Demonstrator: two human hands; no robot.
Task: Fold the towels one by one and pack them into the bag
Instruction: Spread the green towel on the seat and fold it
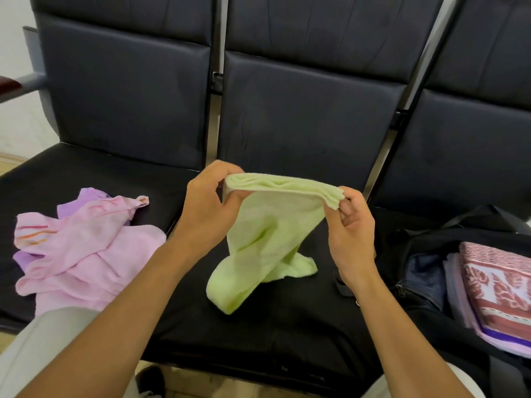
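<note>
Folding is partway: your left hand point(208, 203) and right hand point(349, 225) pinch the soft pale-green terry towel point(267, 234) by its layered top edge above the black padded bench point(287, 326). Folded patterned towels point(500, 285) sit in the black fabric bag point(419, 285); crumpled pink towels point(83, 248) wait.

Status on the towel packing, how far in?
Done: folded towels sit in the open bag. In hand: left hand and right hand hold the green towel, part folded. Left: pink towel pile on the seat, unfolded.
</note>
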